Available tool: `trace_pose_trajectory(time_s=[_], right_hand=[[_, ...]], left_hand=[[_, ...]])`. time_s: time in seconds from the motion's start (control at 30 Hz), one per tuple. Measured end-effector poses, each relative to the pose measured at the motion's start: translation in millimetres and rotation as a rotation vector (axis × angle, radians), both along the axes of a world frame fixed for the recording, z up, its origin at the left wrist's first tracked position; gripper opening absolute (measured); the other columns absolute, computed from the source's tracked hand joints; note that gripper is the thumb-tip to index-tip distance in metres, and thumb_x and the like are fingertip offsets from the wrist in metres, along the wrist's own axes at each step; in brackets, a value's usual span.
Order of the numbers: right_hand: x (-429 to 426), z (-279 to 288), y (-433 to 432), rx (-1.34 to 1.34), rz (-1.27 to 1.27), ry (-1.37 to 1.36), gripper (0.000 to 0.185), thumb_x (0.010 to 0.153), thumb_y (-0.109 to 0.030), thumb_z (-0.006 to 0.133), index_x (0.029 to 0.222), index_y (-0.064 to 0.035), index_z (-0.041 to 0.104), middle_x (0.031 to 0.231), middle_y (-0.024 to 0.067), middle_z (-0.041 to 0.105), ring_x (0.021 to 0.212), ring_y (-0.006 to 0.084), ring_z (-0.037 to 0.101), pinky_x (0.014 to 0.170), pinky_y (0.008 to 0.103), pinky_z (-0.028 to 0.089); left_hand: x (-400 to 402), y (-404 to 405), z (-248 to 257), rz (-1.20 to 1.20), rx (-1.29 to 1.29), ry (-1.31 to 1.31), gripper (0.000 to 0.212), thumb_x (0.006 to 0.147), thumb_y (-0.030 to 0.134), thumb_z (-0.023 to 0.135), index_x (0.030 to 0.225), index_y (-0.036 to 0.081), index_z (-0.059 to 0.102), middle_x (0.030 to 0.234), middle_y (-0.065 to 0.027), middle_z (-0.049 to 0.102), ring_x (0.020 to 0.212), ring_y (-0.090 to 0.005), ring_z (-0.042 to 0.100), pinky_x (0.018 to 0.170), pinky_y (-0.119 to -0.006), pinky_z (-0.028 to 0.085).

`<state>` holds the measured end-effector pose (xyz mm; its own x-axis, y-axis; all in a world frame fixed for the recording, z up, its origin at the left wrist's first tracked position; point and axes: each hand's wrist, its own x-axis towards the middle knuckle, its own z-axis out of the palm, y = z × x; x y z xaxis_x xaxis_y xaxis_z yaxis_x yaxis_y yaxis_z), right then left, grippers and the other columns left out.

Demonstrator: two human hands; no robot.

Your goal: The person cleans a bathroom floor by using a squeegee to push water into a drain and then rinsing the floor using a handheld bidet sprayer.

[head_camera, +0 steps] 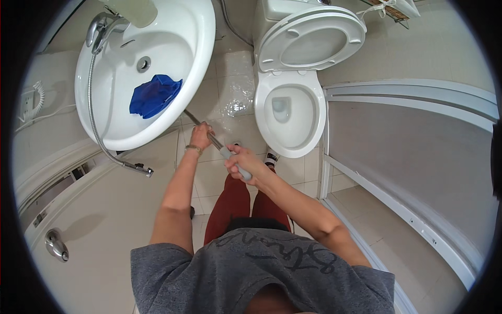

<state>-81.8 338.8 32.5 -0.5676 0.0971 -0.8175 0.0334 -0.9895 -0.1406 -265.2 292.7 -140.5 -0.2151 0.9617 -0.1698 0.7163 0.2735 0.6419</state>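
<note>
Both my hands are on one long metal pole with a grey grip [225, 152]. My right hand [242, 161] is closed round the grey grip near its top end. Further down the shaft, my left hand [201, 135], with a band at its wrist, holds the bare metal part. The pole's lower end runs under the rim of the white washbasin [204, 39], which hides whatever is there. Below the pole, the tiled floor [235, 90] looks wet and shines. A crumpled blue cloth [155, 96] lies inside the basin, near the drain [143, 64].
A toilet [290, 145] with seat and lid raised stands ahead on the right. A framed shower screen [408, 133] lines the right side. At left are a door with a metal knob [57, 245] and a faucet [106, 29] whose hose spray head [147, 171] hangs over the basin's edge.
</note>
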Motion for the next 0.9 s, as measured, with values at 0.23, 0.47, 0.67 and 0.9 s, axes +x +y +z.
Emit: trace_pose_trajectory(time_s=[0.23,0.47,0.67,0.9], right_hand=[[71,-9,57,-0.113,-0.197,0.024,0.056,0.069,0.008,0.047,0.118,-0.0098,0.027,0.065,0.0052,0.042,0.042,0.0075,0.036,0.031,0.0178,0.025],[80,69,46,0.221,-0.151,-0.164,0.066,0.066,0.010,0.042,0.125,-0.0078,0.019,0.067,0.0060,0.042,0.044,0.0088,0.038,0.033,0.0193,0.028],[91,111,-24,0.114,0.023,-0.172,0.068,0.066,0.010,0.042,0.127,-0.0076,0.018,0.073,0.0055,0.044,0.043,0.0079,0.038,0.033,0.0193,0.029],[102,77,-10,-0.089,0.085,-0.147,0.059,0.068,0.009,0.045,0.122,-0.0055,0.026,0.072,0.0092,0.048,0.042,0.0070,0.038,0.032,0.0184,0.028]], left_hand=[[57,86,-26,-0.323,-0.088,0.089,0.013,0.060,0.011,0.058,0.068,0.001,0.060,0.076,-0.0198,0.058,0.073,-0.0342,0.057,0.068,-0.041,0.046],[131,131,14,-0.360,0.202,-0.222,0.016,0.063,0.012,0.059,0.075,0.004,0.051,0.077,-0.0155,0.053,0.079,-0.0342,0.051,0.069,-0.041,0.041],[126,22,62,-0.175,0.119,-0.148,0.006,0.062,0.008,0.056,0.062,0.004,0.051,0.072,-0.0157,0.052,0.074,-0.0343,0.051,0.064,-0.041,0.040],[125,-37,28,-0.048,-0.195,-0.167,0.011,0.057,0.012,0.063,0.061,0.003,0.057,0.072,-0.0178,0.054,0.073,-0.0336,0.054,0.066,-0.042,0.042]])
